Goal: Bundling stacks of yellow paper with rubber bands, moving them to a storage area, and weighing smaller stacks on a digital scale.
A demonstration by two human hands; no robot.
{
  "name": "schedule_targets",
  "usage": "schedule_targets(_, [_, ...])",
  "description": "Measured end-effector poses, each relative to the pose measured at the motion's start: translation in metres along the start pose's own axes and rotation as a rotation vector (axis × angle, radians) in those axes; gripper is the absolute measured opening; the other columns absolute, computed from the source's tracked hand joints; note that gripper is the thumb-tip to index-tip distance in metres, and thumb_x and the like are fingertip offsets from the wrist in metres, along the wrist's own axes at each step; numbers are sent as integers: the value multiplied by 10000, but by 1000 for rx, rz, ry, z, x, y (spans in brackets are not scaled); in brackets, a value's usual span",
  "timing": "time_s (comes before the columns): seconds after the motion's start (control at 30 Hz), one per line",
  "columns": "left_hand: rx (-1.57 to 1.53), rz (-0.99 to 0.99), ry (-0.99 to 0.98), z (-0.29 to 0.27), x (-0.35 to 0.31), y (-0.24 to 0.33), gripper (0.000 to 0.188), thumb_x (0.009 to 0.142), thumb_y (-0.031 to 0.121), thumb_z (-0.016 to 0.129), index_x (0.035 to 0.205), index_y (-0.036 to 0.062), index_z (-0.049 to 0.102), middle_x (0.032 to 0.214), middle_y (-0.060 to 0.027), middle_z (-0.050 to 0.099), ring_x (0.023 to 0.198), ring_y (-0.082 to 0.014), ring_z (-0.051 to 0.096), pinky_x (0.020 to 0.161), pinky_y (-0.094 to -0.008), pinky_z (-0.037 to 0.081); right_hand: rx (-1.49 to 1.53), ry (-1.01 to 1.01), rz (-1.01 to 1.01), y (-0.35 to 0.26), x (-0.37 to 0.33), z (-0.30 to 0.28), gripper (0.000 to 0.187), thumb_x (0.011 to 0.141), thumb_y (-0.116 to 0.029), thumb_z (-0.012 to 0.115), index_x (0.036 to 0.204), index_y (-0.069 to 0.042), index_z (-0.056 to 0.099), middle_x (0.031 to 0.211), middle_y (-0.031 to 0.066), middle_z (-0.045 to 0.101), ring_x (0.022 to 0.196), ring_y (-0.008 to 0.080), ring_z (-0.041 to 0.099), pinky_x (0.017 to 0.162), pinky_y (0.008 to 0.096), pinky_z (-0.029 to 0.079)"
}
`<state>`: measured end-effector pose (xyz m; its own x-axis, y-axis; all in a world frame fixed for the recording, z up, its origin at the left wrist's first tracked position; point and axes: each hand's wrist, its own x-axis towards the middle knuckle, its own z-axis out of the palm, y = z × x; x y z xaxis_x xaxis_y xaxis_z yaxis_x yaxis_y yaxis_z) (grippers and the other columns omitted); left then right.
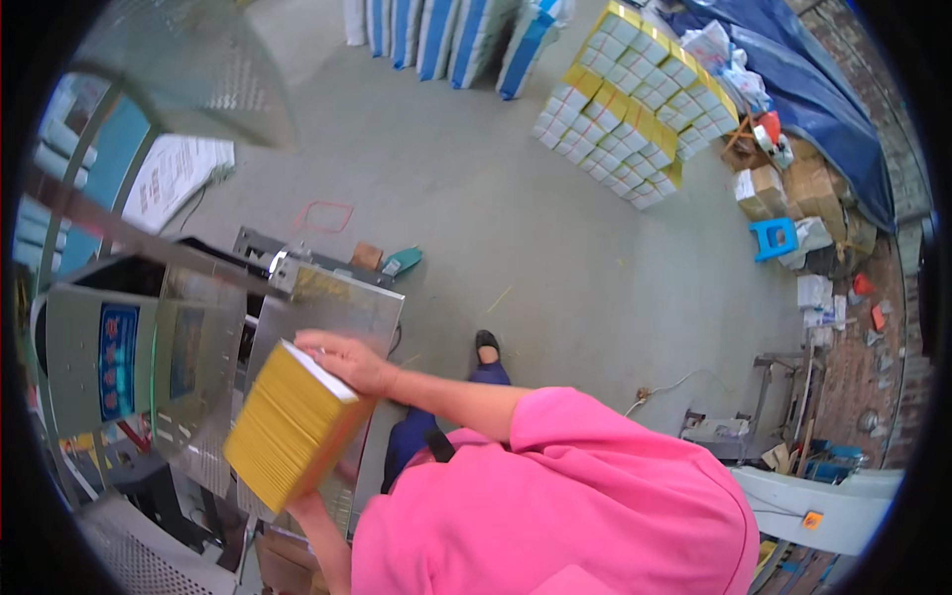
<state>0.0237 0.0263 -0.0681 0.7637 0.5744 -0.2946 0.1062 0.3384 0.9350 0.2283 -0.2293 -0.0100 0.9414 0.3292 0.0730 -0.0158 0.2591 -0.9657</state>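
Observation:
A thick stack of yellow paper [288,426] with a white sheet on its far end is held up between my two hands, over the metal table of a machine [372,302]. My right hand [347,362] is closed on the white end, with the fingers over its edge. My left hand [309,506] is at the near lower end of the stack; the stack and the picture's angle hide most of its fingers. The stack is tilted, and its ridged edges face up.
A machine with metal guards [198,377] stands at left. Yellow-and-white bundles [635,109] are piled at the far right; blue-striped sacks [466,40] stand at the back. A blue stool [773,239], cartons [818,188] and a blue tarp [823,99] lie along the right wall.

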Motion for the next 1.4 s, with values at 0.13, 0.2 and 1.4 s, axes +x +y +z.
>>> schedule_targets(0.13, [28,19,-145,58,16,-30,479,983,395,456,1317,58,519,1311,-134,572,1120,-310,613,915,-458,525,-68,-46,125,14,-28,-21,335,1015,-215,450,1281,-56,578,1226,116,611,1159,213,559,1015,308,409])
schedule_targets(0.2, [20,-51,-228,91,34,-33,476,982,394,459,1314,58,523,1304,-132,578,1120,-309,613,914,-457,525,-31,-11,126,1,-35,-53,342,1015,-221,451,1288,-55,574,1224,101,617,1151,193,560,1011,301,408])
schedule_targets(1.4, [636,-931,-1173,1141,-397,-305,355,965,331,542,1211,80,596,1181,-64,643,1068,-214,629,886,-376,532,455,1381,205,-269,-407,-959,469,1033,-314,438,1428,-61,452,1358,124,543,1213,208,536,1003,339,452])
